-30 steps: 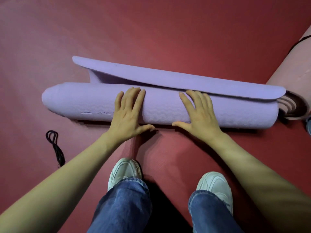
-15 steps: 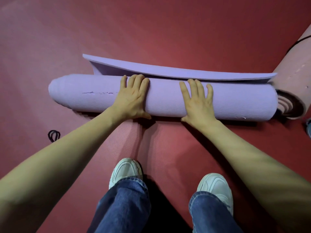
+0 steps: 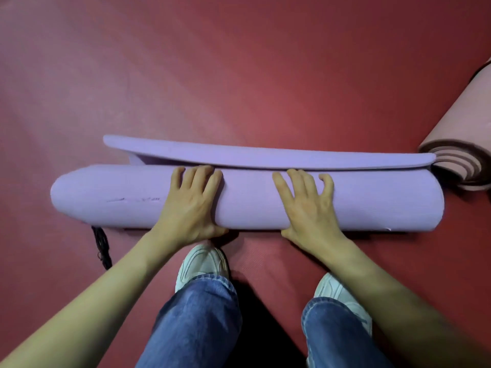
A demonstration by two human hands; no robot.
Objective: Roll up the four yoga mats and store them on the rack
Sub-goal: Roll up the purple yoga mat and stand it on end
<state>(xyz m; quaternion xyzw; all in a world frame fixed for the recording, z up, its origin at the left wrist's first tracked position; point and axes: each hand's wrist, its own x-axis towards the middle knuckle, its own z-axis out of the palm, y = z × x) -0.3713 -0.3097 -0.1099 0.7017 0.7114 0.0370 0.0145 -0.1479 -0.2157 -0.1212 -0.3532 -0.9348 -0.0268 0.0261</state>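
Both arms reach down, the left hand (image 3: 191, 208) and right hand (image 3: 309, 211) pressed flat, fingers spread, on the purple mat (image 3: 385, 203), nearly rolled on the red floor (image 3: 239, 75) just ahead of the white shoes (image 3: 202, 261).

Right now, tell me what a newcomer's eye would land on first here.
The purple yoga mat dominates: an almost finished roll lying crosswise on the red floor, its last flap loose along the far side. The left hand and right hand press flat on top of it, side by side. At the right edge lies a rolled pink mat, and a black cord pokes out near the roll's left end.
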